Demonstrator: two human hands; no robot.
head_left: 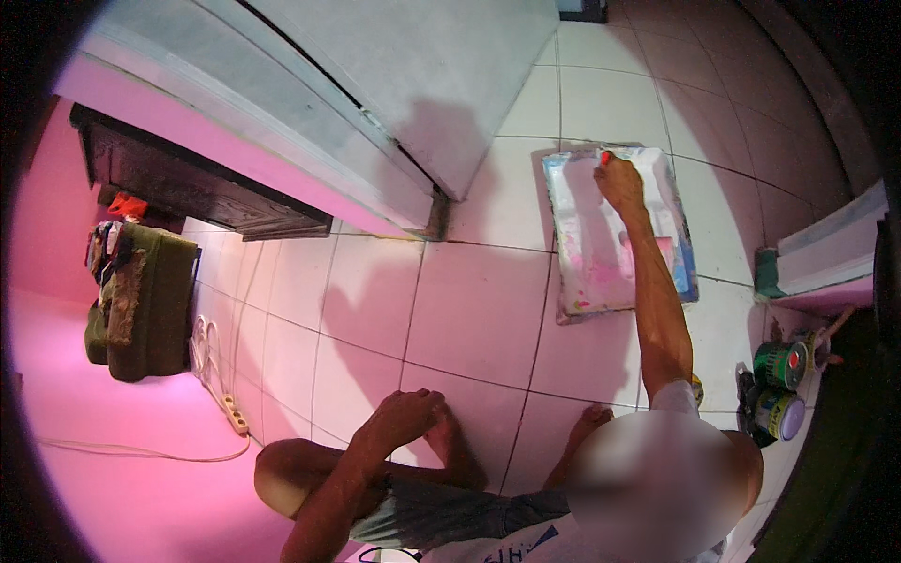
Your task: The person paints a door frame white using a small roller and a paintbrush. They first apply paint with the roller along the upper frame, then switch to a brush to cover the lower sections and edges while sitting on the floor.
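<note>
My right hand [620, 188] is closed around the red handle [606, 158] of what looks like a paint roller. It reaches over the far part of a paint-smeared tray [570, 281] on the floor. A pink roller sleeve [648, 250] shows in the tray, partly covered by my forearm. White and pink paint coats the tray, with blue smears along its edges. My left hand [405, 417] hangs past my left knee, above my foot. Its fingers are curled in, and no object shows in them.
Paint cans [781, 364] stand at the right by a door frame. A pale door [413, 66] is at the far left of the tray. Farther left are a dark wood panel [197, 169], a green armchair [150, 300] and a power strip [235, 415] with its cable.
</note>
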